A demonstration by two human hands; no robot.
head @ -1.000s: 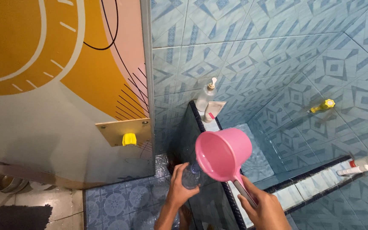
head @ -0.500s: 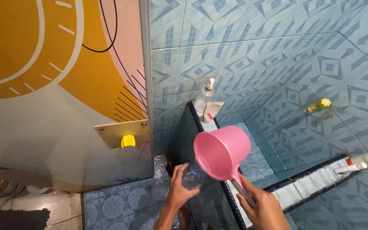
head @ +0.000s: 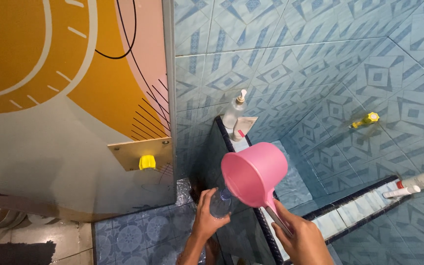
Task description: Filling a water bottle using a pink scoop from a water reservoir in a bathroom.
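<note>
On the far left I see the door panel painted orange, pink and grey [head: 65, 98], with a small yellow knob [head: 147, 162] on a brass plate near its edge. Below it lies the blue patterned tile floor [head: 133, 235]. My left hand [head: 206, 221] is wrapped around a clear plastic bottle [head: 220, 202], held upright just beside the dark-rimmed tiled water tank [head: 266, 235]. Right above the bottle's mouth, the pink plastic dipper [head: 254, 172] tilts downward, its rim close to the bottle neck. My right hand [head: 303, 240] is closed around the dipper's handle. Farther back a white pump bottle [head: 234, 112] stands on the tank's corner, and a yellow tap [head: 366, 119] sticks out of the blue wall at right.
</note>
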